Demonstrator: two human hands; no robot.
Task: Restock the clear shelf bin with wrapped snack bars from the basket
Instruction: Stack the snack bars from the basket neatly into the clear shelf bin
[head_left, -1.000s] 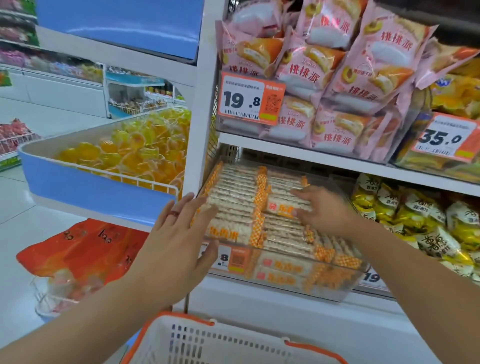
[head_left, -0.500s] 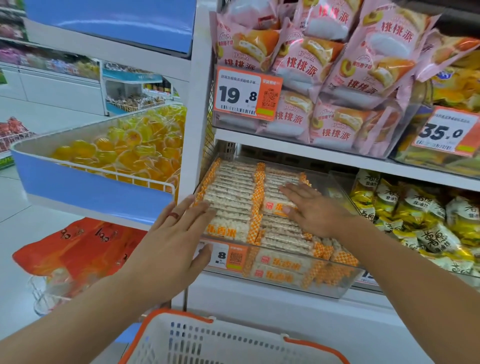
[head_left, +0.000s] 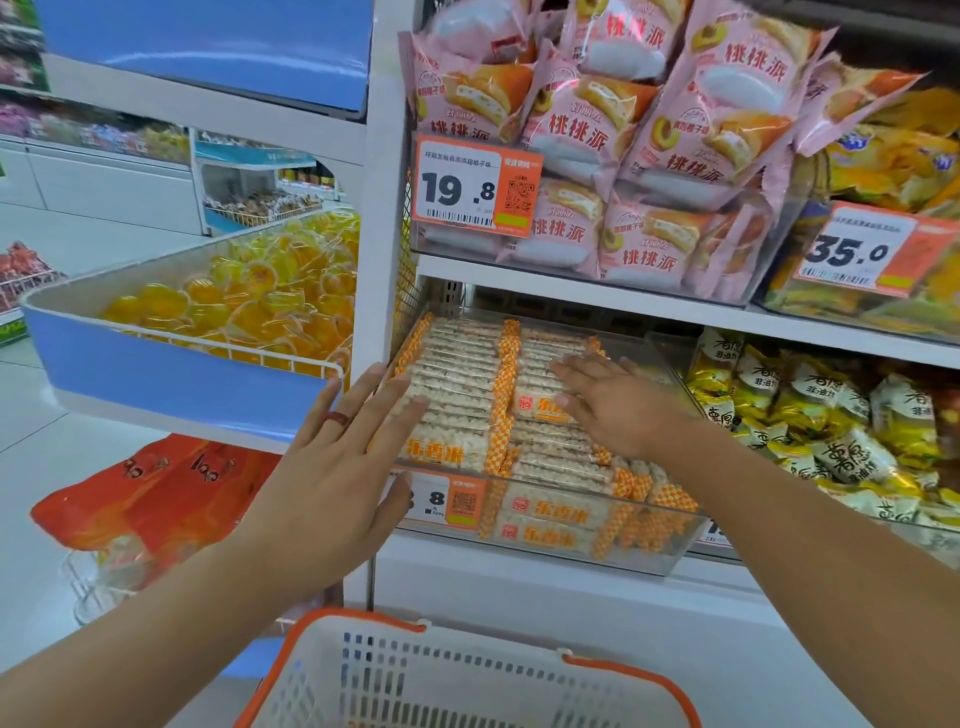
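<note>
Both hands (head_left: 332, 467) still flat on snack bars (head_left: 457, 384).

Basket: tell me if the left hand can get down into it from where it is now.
Probably yes. The left hand is open and holds nothing, resting at the bin's left front corner, and the basket sits open-topped right below with nothing between.

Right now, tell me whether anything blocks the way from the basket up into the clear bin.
Nothing visible does. The clear bin is open on top above the basket, but bars already fill it, and both the left hand and right hand lie flat over them.
</note>
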